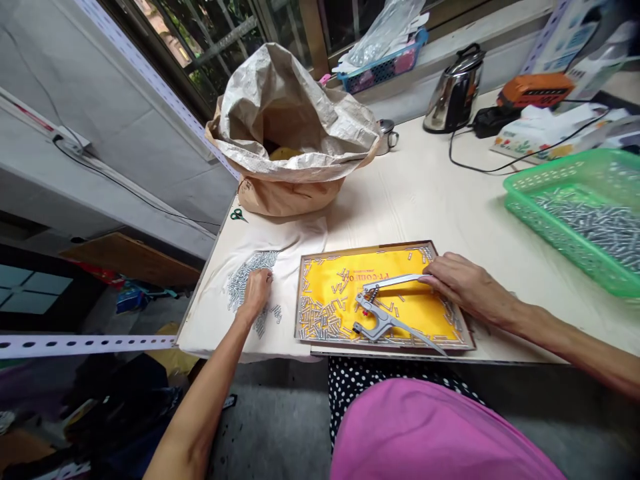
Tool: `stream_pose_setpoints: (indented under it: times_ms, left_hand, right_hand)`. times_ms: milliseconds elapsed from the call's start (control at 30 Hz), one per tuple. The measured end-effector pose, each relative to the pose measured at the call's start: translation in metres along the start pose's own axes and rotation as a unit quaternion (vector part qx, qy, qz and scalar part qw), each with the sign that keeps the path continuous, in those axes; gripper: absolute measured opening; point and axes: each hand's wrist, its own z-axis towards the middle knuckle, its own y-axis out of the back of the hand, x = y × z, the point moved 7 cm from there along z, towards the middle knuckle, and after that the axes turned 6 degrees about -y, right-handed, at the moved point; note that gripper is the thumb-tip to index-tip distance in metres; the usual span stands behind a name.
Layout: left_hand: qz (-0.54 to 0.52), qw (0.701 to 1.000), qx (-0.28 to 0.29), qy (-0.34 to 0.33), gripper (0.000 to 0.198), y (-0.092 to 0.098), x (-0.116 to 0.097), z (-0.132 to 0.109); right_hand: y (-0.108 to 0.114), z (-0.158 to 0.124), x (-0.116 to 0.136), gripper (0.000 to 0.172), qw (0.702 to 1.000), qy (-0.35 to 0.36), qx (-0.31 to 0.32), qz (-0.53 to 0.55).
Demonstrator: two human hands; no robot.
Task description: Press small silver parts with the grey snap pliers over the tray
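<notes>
Fingers curled together, my left hand [258, 289] is at the right side of a pile of small metal pins [243, 280] on a white cloth. Whatever is between its fingertips is hidden or too small to name. My right hand [457, 280] grips the upper handle of silver hand pliers [383, 323]; the lower handle hangs free and the two handles are spread wide. Below the pliers lies a shallow tray [299, 293] with a yellow lining [325, 270]. Many short metal tubes [320, 320] are scattered in it, densest at the lower left.
An open woven sack [290, 193] stands behind the cloth, with green-handled scissors [237, 215] beside it. At the right is a green basket [550, 230] of metal parts. Farther back are a kettle [455, 90], an orange box [535, 90], a cable and a blue basket [380, 70] on the sill.
</notes>
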Motion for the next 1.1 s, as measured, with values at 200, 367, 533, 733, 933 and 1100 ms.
stream_pose_setpoints:
  times_ms: [200, 367, 533, 733, 933, 1100]
  left_hand:
    - [-0.278, 0.953, -0.041, 0.112, 0.014, 0.016, -0.012, -0.019]
    - [-0.644, 0.741, 0.054, 0.18, 0.029, 0.004, -0.077, -0.044]
    - [-0.741, 0.621, 0.168, 0.193, 0.026, -0.007, -0.151, -0.057]
    - [-0.695, 0.698, 0.119, 0.126, 0.038, -0.015, -0.182, -0.054]
    - [-0.589, 0.785, 0.143, 0.126, 0.026, -0.033, -0.191, -0.069]
    - [-0.523, 0.825, 0.158, 0.144, 0.012, -0.038, -0.186, -0.075]
  right_hand:
    - [0.001, -0.003, -0.004, 0.033, 1.0, -0.006, -0.003, -0.006]
    - [-0.016, 0.003, -0.011, 0.037, 0.999, 0.007, 0.002, -0.033]
    - [-0.025, 0.016, -0.015, 0.042, 0.998, 0.008, 0.003, -0.056]
    - [-0.014, 0.02, -0.004, 0.043, 0.995, 0.032, -0.017, -0.092]
    - [0.005, 0.022, 0.018, 0.042, 0.985, 0.073, -0.039, -0.153]
    - [0.011, 0.026, 0.026, 0.04, 0.979, 0.097, -0.059, -0.168]
